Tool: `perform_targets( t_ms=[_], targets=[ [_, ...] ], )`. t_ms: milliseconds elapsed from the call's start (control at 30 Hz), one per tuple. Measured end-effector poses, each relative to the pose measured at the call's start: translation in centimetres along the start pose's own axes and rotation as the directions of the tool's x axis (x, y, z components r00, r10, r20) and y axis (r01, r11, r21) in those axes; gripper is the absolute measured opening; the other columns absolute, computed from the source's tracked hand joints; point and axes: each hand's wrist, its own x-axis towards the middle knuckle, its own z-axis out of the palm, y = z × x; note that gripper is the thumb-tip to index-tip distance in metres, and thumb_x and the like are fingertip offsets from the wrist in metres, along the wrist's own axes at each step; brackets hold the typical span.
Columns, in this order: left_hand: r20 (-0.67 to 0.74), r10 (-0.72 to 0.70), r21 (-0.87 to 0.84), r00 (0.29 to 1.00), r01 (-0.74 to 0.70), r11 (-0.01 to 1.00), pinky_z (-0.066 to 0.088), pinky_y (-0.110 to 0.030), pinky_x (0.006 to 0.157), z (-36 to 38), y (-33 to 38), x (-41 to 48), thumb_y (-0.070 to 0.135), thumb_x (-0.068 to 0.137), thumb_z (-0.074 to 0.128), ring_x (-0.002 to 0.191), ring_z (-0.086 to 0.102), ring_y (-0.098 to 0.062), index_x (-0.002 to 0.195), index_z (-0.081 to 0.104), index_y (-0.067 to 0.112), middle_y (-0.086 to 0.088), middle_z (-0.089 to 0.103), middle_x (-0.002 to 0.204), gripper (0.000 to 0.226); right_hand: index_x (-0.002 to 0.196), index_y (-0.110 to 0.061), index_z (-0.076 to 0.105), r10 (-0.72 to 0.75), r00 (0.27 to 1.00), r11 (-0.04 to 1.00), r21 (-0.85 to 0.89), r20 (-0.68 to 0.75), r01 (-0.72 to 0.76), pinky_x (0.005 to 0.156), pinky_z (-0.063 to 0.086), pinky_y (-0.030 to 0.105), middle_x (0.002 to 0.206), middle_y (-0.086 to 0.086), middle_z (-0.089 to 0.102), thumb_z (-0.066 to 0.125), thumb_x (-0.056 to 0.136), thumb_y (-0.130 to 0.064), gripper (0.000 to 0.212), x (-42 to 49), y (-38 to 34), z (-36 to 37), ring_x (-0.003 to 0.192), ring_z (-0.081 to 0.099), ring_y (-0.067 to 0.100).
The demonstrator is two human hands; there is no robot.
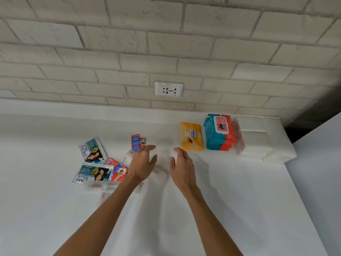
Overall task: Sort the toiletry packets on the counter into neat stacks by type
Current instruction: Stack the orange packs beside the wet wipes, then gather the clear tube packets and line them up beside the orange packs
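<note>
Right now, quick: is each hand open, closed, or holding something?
Left hand: open, holding nothing.
Right hand: open, holding nothing.

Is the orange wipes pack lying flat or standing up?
Lying flat: the orange wipes pack rests on the counter with its printed label facing up.

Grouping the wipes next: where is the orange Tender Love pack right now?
Head view: the orange Tender Love pack lies flat on the counter, right of centre, just beyond the right hand and left of the teal-and-red wipes pack.
</note>
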Motion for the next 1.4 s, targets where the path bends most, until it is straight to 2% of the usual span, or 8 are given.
perform_targets(
  t_ms=[133, 267, 500, 667, 1000, 1133, 1233, 1400],
  targets=[
    [-0.044, -0.022, -0.048, 0.999, 0.02, 0.999, 0.054, -0.035, 0.095, -2.8, -2.6, -2.7, 0.02, 0.095, 0.068, 0.114, 0.063, -0.025, 0.127, 0.064, 0.017, -0.006, 0.065, 0.129, 0.032, 0.141, -0.022, 0.054, 0.016, 1.0, 1.0, 0.023, 0.026, -0.016, 0.105, 0.05, 0.034, 0.142, -0.001, 0.061, 0.057, 0.105, -0.027, 0.036, -2.5, -1.8, 1.4, 0.13, 0.059, 0.017],
    [-0.035, -0.037, -0.067, 0.999, 0.035, 0.997, 0.049, -0.013, 0.072, -5.0, -4.7, -5.0, 0.015, 0.097, 0.065, 0.094, 0.065, -0.014, 0.124, 0.066, 0.013, -0.005, 0.068, 0.124, 0.027, 0.137, -0.022, 0.056, 0.075, 0.996, 0.997, 0.029, 0.051, -0.076, 0.104, 0.053, 0.035, 0.138, 0.0, 0.063, 0.059, 0.104, -0.029, 0.034, -4.4, -2.8, 2.8, 0.127, 0.059, 0.019],
    [0.036, -0.024, -0.022, 0.999, 0.025, 0.999, 0.045, -0.019, 0.074, -6.8, -7.9, -7.6, 0.018, 0.096, 0.062, 0.091, 0.065, -0.013, 0.107, 0.07, 0.02, 0.005, 0.07, 0.107, 0.013, 0.139, -0.022, 0.053, 0.18, 0.978, 0.982, -0.072, 0.106, -0.173, 0.1, 0.051, 0.043, 0.134, 0.004, 0.061, 0.059, 0.103, -0.031, 0.038, -6.7, -3.8, 4.5, 0.128, 0.053, 0.025],
    [0.083, 0.023, -0.049, 0.996, -0.019, 0.999, 0.051, -0.02, 0.08, -7.5, -8.4, -8.5, 0.021, 0.098, 0.061, 0.094, 0.064, -0.007, 0.117, 0.07, 0.022, 0.007, 0.071, 0.113, 0.021, 0.136, -0.024, 0.056, 0.229, 0.972, 0.972, -0.065, 0.061, -0.225, 0.097, 0.052, 0.046, 0.13, 0.004, 0.061, 0.061, 0.102, -0.029, 0.034, -7.7, -3.8, 5.4, 0.125, 0.051, 0.026],
    [0.192, -0.117, -0.204, 0.974, 0.157, 0.966, 0.047, -0.01, 0.077, -6.6, -7.1, -7.6, 0.021, 0.1, 0.06, 0.084, 0.067, 0.0, 0.108, 0.069, 0.017, 0.006, 0.074, 0.099, 0.013, 0.101, -0.021, 0.073, 0.263, 0.963, 0.942, 0.232, -0.064, -0.242, 0.062, 0.043, 0.006, 0.088, -0.004, 0.062, 0.069, 0.099, -0.02, 0.004, -8.2, -4.8, 6.0, 0.078, 0.062, 0.011],
    [0.388, -0.307, -0.573, 0.869, 0.489, 0.657, 0.062, -0.031, 0.084, -6.3, -5.4, -6.5, 0.016, 0.099, 0.061, 0.091, 0.075, -0.027, 0.099, 0.072, 0.005, -0.018, 0.075, 0.097, 0.016, 0.095, -0.025, 0.07, 0.147, 0.974, 0.945, 0.317, -0.175, -0.085, 0.069, 0.05, 0.016, 0.091, -0.007, 0.059, 0.07, 0.098, -0.015, 0.011, -8.9, -5.3, 5.2, 0.082, 0.062, 0.007],
    [0.527, -0.399, -0.623, 0.751, 0.66, 0.42, 0.06, -0.04, 0.091, -6.3, -4.3, -5.7, 0.02, 0.101, 0.06, 0.093, 0.076, -0.033, 0.108, 0.067, -0.001, -0.022, 0.076, 0.095, 0.023, 0.098, -0.02, 0.071, 0.007, 0.98, 0.94, 0.335, -0.199, 0.061, 0.078, 0.054, 0.02, 0.099, -0.007, 0.065, 0.071, 0.096, -0.008, 0.013, -9.4, -5.6, 4.5, 0.094, 0.064, 0.007],
    [0.539, -0.403, -0.695, 0.74, 0.661, 0.284, 0.061, -0.041, 0.088, -5.8, -3.5, -5.2, 0.023, 0.103, 0.057, 0.093, 0.076, -0.028, 0.111, 0.065, -0.003, -0.018, 0.077, 0.097, 0.028, 0.106, -0.012, 0.075, -0.291, 0.955, 0.907, 0.3, -0.061, 0.296, 0.093, 0.055, 0.022, 0.116, -0.005, 0.068, 0.07, 0.095, -0.001, 0.016, -10.5, -5.5, 3.7, 0.107, 0.066, 0.005]
  ],
)
